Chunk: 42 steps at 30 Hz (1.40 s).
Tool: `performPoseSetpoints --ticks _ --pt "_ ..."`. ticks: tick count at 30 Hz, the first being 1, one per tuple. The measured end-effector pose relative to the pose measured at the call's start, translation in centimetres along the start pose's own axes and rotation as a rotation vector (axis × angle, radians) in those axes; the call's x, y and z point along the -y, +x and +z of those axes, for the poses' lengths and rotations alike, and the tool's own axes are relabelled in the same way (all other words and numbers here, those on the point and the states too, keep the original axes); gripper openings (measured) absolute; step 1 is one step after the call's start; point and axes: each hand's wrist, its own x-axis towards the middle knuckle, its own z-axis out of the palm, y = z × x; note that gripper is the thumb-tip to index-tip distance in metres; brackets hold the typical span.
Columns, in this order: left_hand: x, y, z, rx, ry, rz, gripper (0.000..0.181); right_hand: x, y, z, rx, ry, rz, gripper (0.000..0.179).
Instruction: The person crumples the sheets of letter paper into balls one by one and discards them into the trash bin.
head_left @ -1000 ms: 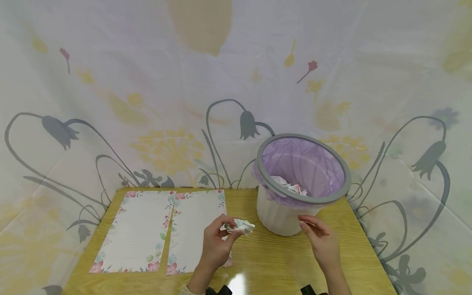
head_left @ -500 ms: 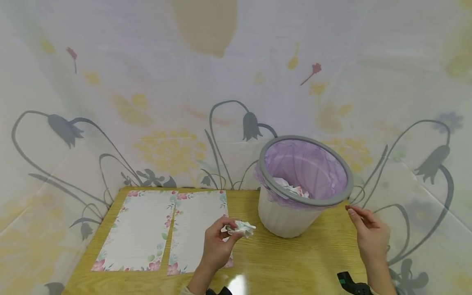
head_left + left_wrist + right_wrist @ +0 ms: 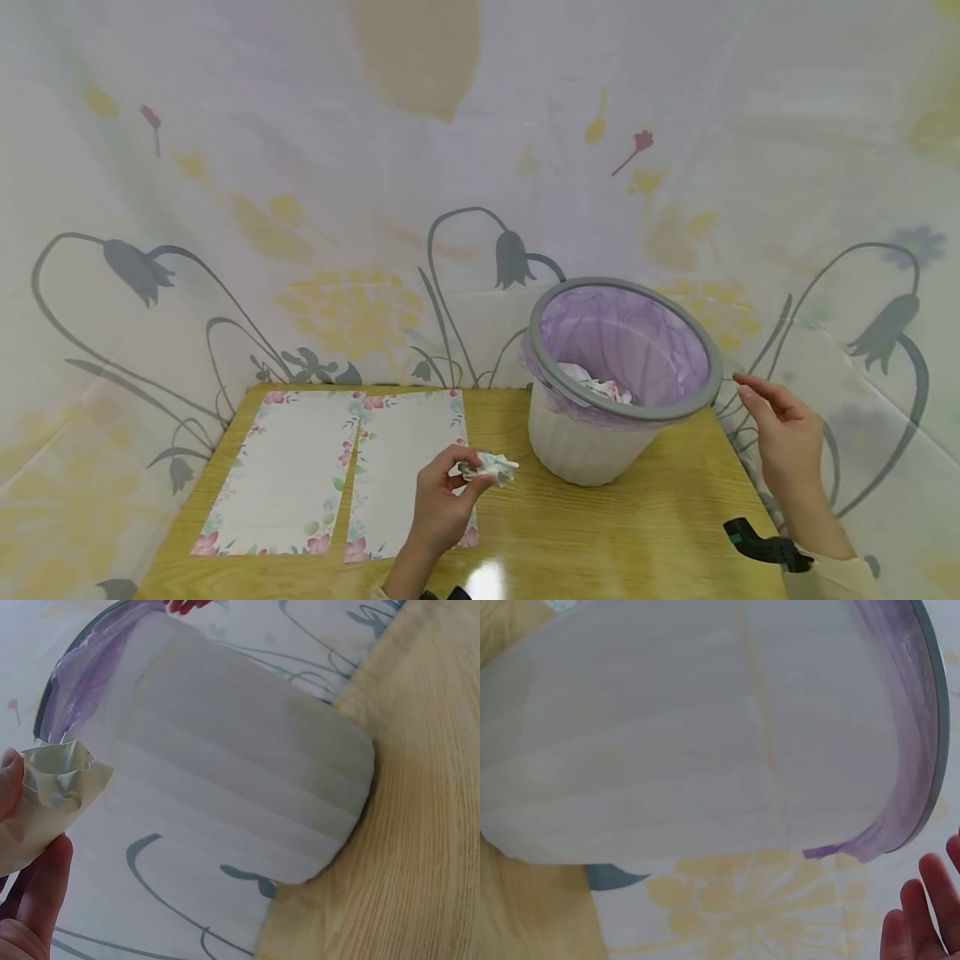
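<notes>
My left hand (image 3: pixel 441 504) pinches a crumpled piece of paper (image 3: pixel 489 469) between thumb and fingers, above the right-hand sheet's edge. In the left wrist view the crumpled paper (image 3: pixel 56 795) looks folded and creased, pale in colour. To its right stands a white trash bin (image 3: pixel 577 442) with a grey rim and a purple bag (image 3: pixel 630 329) lining it. Crumpled papers (image 3: pixel 600 385) lie inside. My right hand (image 3: pixel 787 433) hovers just right of the bin's rim, apart from it, holding nothing visible. Its fingers (image 3: pixel 937 889) are loosely extended in the right wrist view.
Two sheets of floral-bordered paper (image 3: pixel 281 475) lie side by side on the left of the wooden table (image 3: pixel 600 542). Behind the table hangs a pale cloth (image 3: pixel 337 208) printed with flowers. A dark strap with a device (image 3: pixel 765 546) is on the right wrist.
My right hand has moved from in front of the bin to the right and upward, to beside its rim. The left hand with the crumpled paper has stayed almost still.
</notes>
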Motion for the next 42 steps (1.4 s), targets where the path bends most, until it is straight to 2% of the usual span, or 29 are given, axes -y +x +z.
performPoseSetpoints --ticks 3,6,10,12,16,19,22,25,30,34,40,42 --pt "-0.1 0.0 0.0 0.002 0.004 -0.003 0.027 0.3 0.5 0.2 0.051 0.060 -0.039 0.024" --pt "-0.1 0.0 -0.1 0.002 0.004 -0.008 0.027 0.1 0.8 0.6 0.126 0.070 -0.111 0.027" --pt "0.0 0.2 0.0 -0.001 0.000 -0.009 0.027 -0.2 1.0 1.1 0.214 -0.001 -0.190 0.029" --pt "0.0 0.3 0.0 0.000 0.000 -0.006 0.027 -0.3 1.0 1.4 0.230 -0.064 -0.206 0.031" --pt "0.0 0.5 -0.1 0.001 0.003 -0.009 0.027 -0.6 0.9 1.8 0.214 -0.208 -0.226 0.035" --pt "0.0 0.8 -0.3 -0.001 -0.005 -0.019 0.027 -0.7 0.7 2.0 0.202 -0.267 -0.231 0.035" --pt "0.1 1.1 -0.4 0.007 -0.010 -0.002 0.028 -0.8 0.6 2.1 0.197 -0.266 -0.222 0.034" --pt "0.2 1.8 -0.5 0.020 -0.007 0.044 0.029 -0.8 0.5 2.2 0.182 -0.252 -0.222 0.033" --pt "0.1 3.3 -0.6 0.038 -0.003 0.072 0.028 -1.0 0.4 2.5 0.154 -0.169 -0.233 0.031" --pt "0.5 4.5 -0.6 0.050 -0.004 0.056 0.026 -1.3 0.4 2.6 0.145 -0.107 -0.248 0.030" --pt "0.4 7.1 -0.3 0.076 0.005 0.015 0.023 -1.5 0.5 2.6 0.140 -0.118 -0.277 0.030" --pt "0.8 8.0 -0.1 0.087 0.000 -0.002 0.023 -1.5 0.5 2.6 0.134 -0.122 -0.282 0.030"
